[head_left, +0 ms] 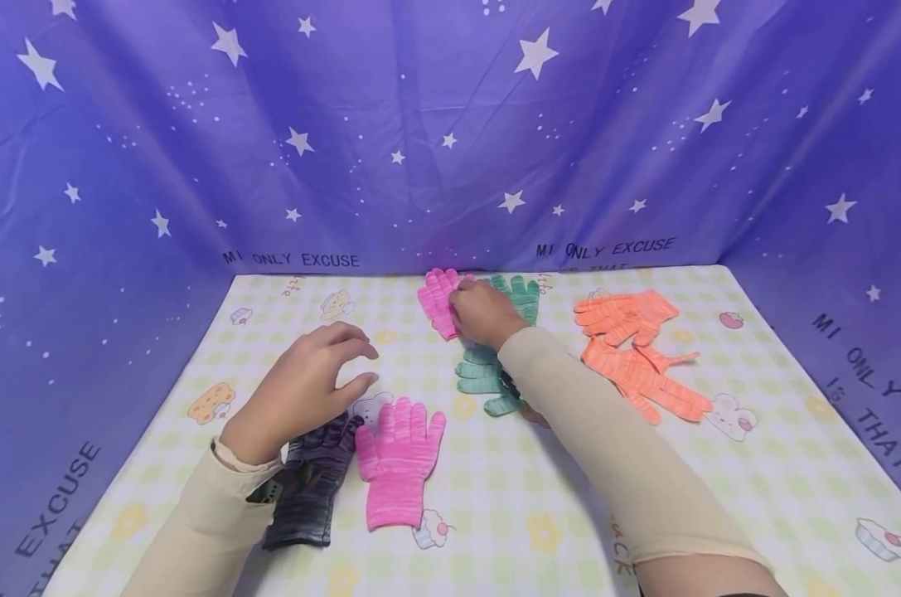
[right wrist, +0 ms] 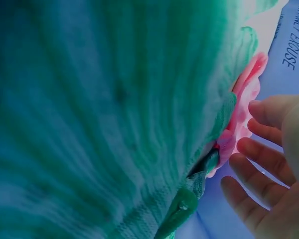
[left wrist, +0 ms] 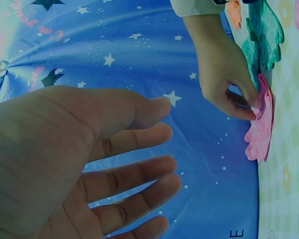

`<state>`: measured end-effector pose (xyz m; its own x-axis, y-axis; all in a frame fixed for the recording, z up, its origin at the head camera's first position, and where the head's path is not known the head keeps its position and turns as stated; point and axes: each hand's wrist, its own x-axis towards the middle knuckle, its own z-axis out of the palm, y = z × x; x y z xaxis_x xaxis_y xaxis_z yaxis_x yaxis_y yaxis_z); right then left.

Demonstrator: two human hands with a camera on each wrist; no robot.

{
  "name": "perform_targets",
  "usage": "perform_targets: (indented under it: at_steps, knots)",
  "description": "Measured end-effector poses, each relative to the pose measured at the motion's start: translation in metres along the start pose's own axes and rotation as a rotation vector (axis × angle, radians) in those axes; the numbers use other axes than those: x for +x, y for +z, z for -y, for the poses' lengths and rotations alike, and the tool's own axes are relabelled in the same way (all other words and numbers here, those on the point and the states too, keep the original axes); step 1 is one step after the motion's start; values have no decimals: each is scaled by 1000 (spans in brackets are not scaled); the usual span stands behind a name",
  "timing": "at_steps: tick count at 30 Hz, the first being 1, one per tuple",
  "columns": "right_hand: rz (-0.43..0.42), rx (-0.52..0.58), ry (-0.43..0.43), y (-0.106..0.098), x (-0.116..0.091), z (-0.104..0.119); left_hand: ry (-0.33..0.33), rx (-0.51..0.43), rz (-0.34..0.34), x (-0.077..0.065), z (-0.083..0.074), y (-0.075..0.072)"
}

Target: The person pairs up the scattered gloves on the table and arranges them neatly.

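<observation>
My right hand [head_left: 487, 311] reaches to the back of the table and pinches the right edge of a pink knit glove [head_left: 438, 298] between thumb and fingertips. A green glove [head_left: 523, 295] lies partly under that hand, and a second green glove [head_left: 481, 375] is nearer, partly covered by my forearm. In the right wrist view, green knit fabric [right wrist: 114, 109] fills much of the picture. My left hand [head_left: 304, 385] hovers with fingers loosely bent and holds nothing. Below it lie a dark grey glove [head_left: 308, 497], partly hidden by the wrist, and another pink glove [head_left: 398, 473], fingers pointing away.
Two orange gloves [head_left: 644, 380] lie overlapping on the right side. A checked cloth with cartoon prints [head_left: 540, 464] covers the table. Purple star-patterned curtains [head_left: 390, 166] stand behind it and at both sides.
</observation>
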<state>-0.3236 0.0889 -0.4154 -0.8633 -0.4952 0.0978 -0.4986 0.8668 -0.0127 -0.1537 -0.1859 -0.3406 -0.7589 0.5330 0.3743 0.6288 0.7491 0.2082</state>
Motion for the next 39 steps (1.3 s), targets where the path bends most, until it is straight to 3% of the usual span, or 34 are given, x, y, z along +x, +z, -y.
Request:
perform_targets:
  at_steps: [15,27,39]
  knots:
    - [115,-30,19,1,10,9,-2,14,4,0,2,1]
    - [70,28,37,1,12,9,-10,18,12,0,1,2]
    - [-22,-106,-23,-3,10,9,-3,18,4,0,0,1]
